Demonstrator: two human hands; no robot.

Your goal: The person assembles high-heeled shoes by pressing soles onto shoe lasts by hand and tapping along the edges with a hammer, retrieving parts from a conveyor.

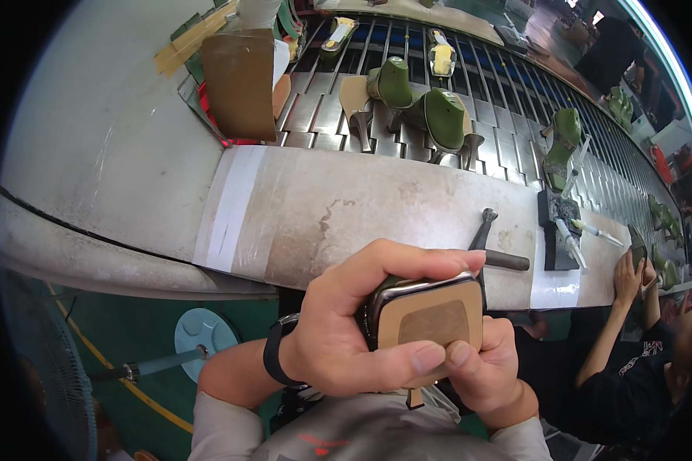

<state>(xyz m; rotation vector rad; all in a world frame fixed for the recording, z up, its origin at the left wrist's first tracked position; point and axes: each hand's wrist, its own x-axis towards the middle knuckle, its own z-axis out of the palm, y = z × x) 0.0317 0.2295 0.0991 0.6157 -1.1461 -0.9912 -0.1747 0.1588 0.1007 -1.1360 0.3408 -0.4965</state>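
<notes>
Both my hands hold a tan square-toed heeled shoe in front of my chest. Its tan insole, with a browner patch in the middle, faces up, and a dark upper with a shiny edge shows along the far side. My left hand wraps round the shoe from the left, fingers over the far edge and thumb lying on the insole. From the right, my right hand grips the near part, its thumb beside the left thumb. A slim tan heel points down below the hands.
Beyond my hands, a hammer lies on the pale worktop. A dark block with white pen-like tools stands further right. Several green heeled shoes sit on the metal slat conveyor. A co-worker's hands hold something at far right.
</notes>
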